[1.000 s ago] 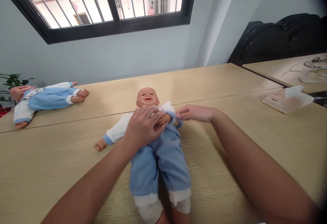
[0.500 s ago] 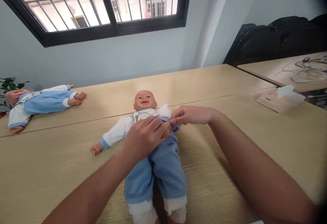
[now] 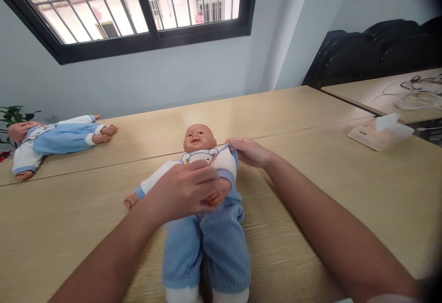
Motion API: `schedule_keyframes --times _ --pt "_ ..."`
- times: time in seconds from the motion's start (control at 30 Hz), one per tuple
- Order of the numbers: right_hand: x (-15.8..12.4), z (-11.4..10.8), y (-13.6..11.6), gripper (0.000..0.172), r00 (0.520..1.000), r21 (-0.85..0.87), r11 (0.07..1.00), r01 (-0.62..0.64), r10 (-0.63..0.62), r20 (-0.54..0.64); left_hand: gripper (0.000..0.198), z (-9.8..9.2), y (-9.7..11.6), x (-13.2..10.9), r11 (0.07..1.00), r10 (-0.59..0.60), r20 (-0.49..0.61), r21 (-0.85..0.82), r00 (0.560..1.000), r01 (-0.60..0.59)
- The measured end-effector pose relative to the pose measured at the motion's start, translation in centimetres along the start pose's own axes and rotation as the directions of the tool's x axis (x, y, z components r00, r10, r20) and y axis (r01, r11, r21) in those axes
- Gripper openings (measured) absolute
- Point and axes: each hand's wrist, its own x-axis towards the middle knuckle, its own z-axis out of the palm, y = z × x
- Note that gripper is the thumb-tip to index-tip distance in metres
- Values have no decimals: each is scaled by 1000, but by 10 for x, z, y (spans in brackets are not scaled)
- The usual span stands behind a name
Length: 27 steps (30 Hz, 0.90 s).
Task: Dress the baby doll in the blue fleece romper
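Baby doll [image 3: 198, 139] supine, likely light, soft-bodied, hard-headed; left hand [image 3: 183, 190] clamped on its folded forearm. Right hand [image 3: 249, 151] pinches fleece suit [image 3: 221, 234] at the shoulder right of the head; cloth looks the easiest hold.

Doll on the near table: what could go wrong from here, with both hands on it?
The left hand folds the doll's arm across its chest; forced further, sleeve or joint may strain.
The right hand pinches only the outfit's shoulder edge, so fabric could slip free or stretch.
Nothing pins the legs, so the doll might slide on the table.
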Motion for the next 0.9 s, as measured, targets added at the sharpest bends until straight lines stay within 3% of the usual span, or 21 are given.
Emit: schedule_keyframes --times 0.2,0.3,0.4,0.47,0.63,0.73,0.8,0.83,0.9 --pt "8 -4 27 39 999 111 993 -45 46 -5 25 -15 -13 -1 968 -108 -197 -243 974 58" --pt "8 -1 29 40 999 120 992 -42 37 39 32 -20 -33 -9 946 -254 -334 -283 908 160" --pt "7 8 22 44 996 144 989 -47 36 80 28 -20 -51 -17 922 -344 -441 -326 829 210" --pt "8 18 15 46 997 176 984 -41 30 64 27 -19 -54 -18 907 -332 -430 -390 840 159" --pt "15 41 7 35 995 167 986 11 5 -95 34 -21 -33 -6 851 -205 -253 -524 945 45" --pt "19 48 13 26 987 114 993 -41 58 -148 33 -23 -27 -3 845 -215 -254 -532 943 50" --pt "19 49 18 22 986 102 991 -91 104 -127 28 -23 -33 -6 848 -306 -345 -523 887 89" --pt "18 49 21 21 986 117 986 -116 129 -107 25 -21 -39 -9 837 -385 -402 -532 831 130" --pt "15 47 24 19 983 197 967 -164 177 -51 25 -16 -55 -15 758 -578 -483 -616 658 214"
